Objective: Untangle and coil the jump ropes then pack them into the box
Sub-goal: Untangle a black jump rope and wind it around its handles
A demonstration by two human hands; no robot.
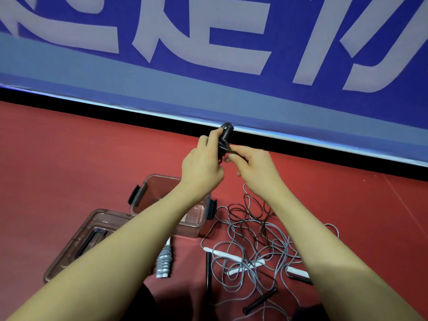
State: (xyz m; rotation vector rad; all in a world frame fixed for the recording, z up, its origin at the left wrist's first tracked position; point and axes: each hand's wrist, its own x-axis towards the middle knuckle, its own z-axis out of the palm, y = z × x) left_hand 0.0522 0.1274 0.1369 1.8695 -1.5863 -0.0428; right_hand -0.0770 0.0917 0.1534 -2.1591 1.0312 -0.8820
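Left hand (201, 167) grips a coiled black jump rope bundle (224, 140); right hand (252, 169) pinches its cord above the clear plastic box (139, 193)

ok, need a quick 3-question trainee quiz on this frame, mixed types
1. True or false: the clear storage box already has its lid on.
2. Multiple choice: what is the left hand holding? A) a coiled black jump rope B) a white handle C) the box lid
3. Fill in: the finished grey coiled rope lies on the floor just in front of the ____.

Key: 1. False, the lid lies on the red floor beside the box. 2. A; the right hand pinches the rope's loose end. 3. Box; the tangled ropes lie to its right.
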